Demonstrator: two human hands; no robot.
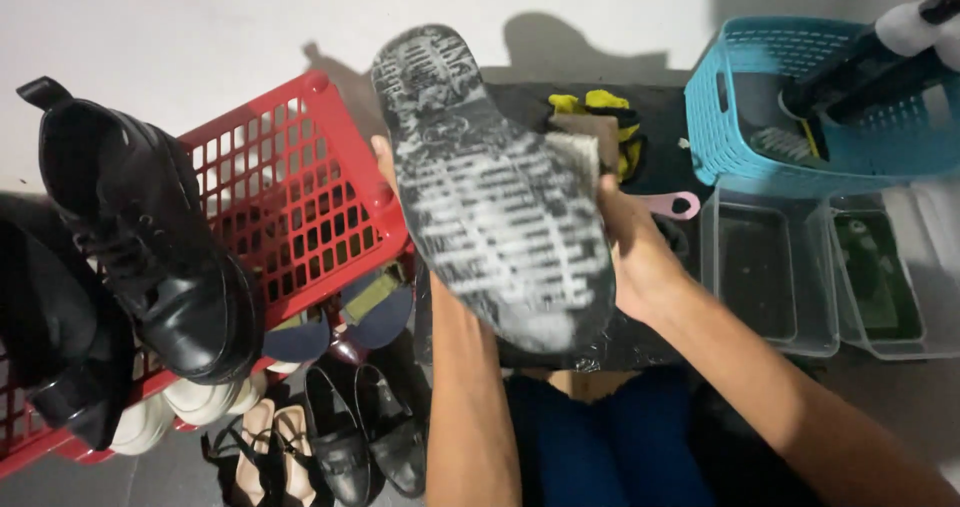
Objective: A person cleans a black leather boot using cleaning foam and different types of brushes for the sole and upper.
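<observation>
Dark mat (pixel 640 342): shoe (pixel 495 192) hides left hand (pixel 385 167).

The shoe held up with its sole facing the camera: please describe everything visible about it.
The shoe shows only its dark, ridged sole, which looks like rubber streaked with whitish residue. It is held up, toe toward the wall. The left hand grips it from behind, mostly hidden; the right hand presses a small brush against its right edge. The upper is not visible.

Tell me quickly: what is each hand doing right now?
Left hand: holding up the shoe, sole towards the camera; mostly hidden behind it.
Right hand: closed on a brush pressed to the sole's edge.
</observation>
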